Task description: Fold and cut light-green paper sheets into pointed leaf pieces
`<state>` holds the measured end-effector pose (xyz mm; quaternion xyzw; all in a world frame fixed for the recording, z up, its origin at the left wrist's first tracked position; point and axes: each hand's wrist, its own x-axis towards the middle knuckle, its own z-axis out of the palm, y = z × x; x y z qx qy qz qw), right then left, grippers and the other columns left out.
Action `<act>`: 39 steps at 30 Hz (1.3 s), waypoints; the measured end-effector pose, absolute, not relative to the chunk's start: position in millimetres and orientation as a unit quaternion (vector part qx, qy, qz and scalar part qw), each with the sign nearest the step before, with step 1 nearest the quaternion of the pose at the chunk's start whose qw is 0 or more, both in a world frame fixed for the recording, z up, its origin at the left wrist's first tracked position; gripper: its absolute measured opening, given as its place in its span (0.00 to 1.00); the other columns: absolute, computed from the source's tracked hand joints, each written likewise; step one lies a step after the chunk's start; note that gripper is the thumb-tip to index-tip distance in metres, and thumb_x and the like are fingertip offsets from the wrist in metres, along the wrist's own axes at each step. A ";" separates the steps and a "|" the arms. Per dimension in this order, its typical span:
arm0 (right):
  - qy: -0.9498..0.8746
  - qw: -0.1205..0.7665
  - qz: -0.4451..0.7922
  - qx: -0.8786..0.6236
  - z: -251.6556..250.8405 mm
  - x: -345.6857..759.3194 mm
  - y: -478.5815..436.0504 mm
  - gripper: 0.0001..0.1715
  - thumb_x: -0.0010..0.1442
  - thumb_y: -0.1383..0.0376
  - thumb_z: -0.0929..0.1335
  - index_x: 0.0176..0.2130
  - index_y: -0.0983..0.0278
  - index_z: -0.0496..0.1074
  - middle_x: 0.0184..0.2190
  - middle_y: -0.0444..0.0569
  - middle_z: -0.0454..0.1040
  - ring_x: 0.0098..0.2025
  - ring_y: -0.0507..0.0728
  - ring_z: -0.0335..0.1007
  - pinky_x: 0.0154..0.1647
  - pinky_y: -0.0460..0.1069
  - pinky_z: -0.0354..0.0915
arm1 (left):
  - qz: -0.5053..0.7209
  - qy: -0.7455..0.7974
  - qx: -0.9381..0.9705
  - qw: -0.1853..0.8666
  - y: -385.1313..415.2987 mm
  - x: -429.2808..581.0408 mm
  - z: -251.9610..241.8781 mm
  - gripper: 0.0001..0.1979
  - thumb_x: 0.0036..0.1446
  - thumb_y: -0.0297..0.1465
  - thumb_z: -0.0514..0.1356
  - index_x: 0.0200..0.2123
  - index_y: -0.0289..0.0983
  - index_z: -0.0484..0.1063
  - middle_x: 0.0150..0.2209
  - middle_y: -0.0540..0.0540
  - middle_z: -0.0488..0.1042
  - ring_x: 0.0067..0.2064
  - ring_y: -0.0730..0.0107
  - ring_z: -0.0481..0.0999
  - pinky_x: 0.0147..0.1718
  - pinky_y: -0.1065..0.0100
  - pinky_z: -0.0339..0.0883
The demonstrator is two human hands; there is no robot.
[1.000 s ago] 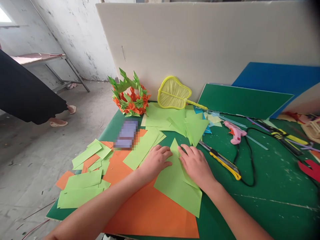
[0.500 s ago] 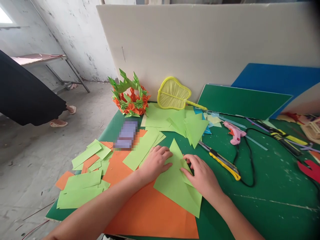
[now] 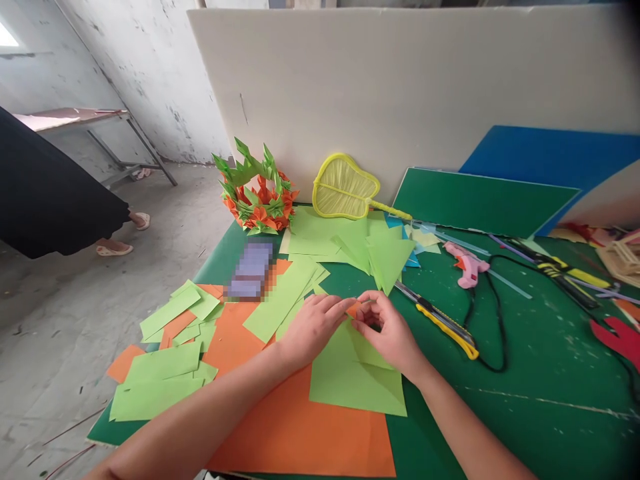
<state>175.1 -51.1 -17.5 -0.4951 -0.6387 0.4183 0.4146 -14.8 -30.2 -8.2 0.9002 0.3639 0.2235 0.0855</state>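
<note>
A light green paper sheet (image 3: 350, 383) lies partly folded on a large orange sheet (image 3: 300, 433) at the near edge of the green table (image 3: 525, 373). My left hand (image 3: 313, 327) and my right hand (image 3: 390, 333) meet at the sheet's far tip, both with fingers pinched on the folded-over point. A small orange scrap (image 3: 353, 309) shows between the fingertips.
A yellow utility knife (image 3: 440, 320) lies just right of my right hand. Beyond it are a pink glue gun (image 3: 467, 265) with a black cord, a yellow fan (image 3: 345, 190), a green-and-orange paper wreath (image 3: 257, 193), cut green strips (image 3: 165, 360) and green triangles (image 3: 385, 257). A person in black stands at left.
The sheet's far tip, flat on the table before, has been lifted and folded toward me. Both hands moved together onto that tip and closed on it.
</note>
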 end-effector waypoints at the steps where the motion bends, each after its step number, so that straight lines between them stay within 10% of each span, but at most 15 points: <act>1: -0.638 0.417 0.419 -0.494 -16.8 174.1 -52.0 0.18 0.59 0.58 0.68 0.47 0.59 0.61 0.29 0.43 0.69 0.32 0.55 0.70 0.34 0.50 0.70 | 0.233 0.362 0.899 0.084 -29.2 -15.7 -8.8 0.14 0.70 0.30 0.46 0.50 0.39 0.69 0.41 0.45 0.74 0.41 0.64 0.72 0.44 0.63 0.65; 17: -0.561 0.497 0.422 -0.510 -10.4 236.5 -44.8 0.22 0.60 0.51 0.68 0.49 0.58 0.60 0.35 0.47 0.71 0.38 0.57 0.73 0.42 0.53 0.71 | 0.474 0.461 0.744 0.096 -3.3 -38.2 2.9 0.09 0.68 0.32 0.50 0.39 0.39 0.68 0.38 0.46 0.71 0.41 0.66 0.71 0.41 0.64 0.68; 23: -0.718 0.398 0.388 -0.419 -2.3 223.6 -57.3 0.56 0.50 0.37 0.68 0.67 0.54 0.45 0.67 0.57 0.51 0.67 0.68 0.51 0.60 0.62 0.61 | 0.580 0.399 0.637 0.313 -11.0 -28.6 -1.9 0.10 0.67 0.40 0.52 0.41 0.41 0.68 0.43 0.45 0.72 0.49 0.65 0.72 0.49 0.61 0.69; 29: -0.789 0.372 0.246 -0.422 -10.2 220.0 -59.0 0.18 0.65 0.62 0.65 0.53 0.50 0.71 0.67 0.46 0.55 0.65 0.62 0.56 0.58 0.58 0.65 | 0.463 0.386 0.654 0.457 -7.5 -35.1 -5.5 0.12 0.66 0.40 0.52 0.40 0.39 0.69 0.47 0.43 0.72 0.51 0.63 0.72 0.50 0.61 0.68; 39: -0.884 0.297 0.218 -0.286 -12.6 211.1 -58.1 0.25 0.59 0.79 0.62 0.45 0.57 0.77 0.43 0.47 0.80 0.46 0.57 0.74 0.50 0.55 0.71 | 0.340 0.340 0.840 0.251 -5.2 -35.0 -20.0 0.14 0.60 0.19 0.50 0.43 0.39 0.69 0.55 0.40 0.66 0.53 0.63 0.72 0.47 0.59 0.73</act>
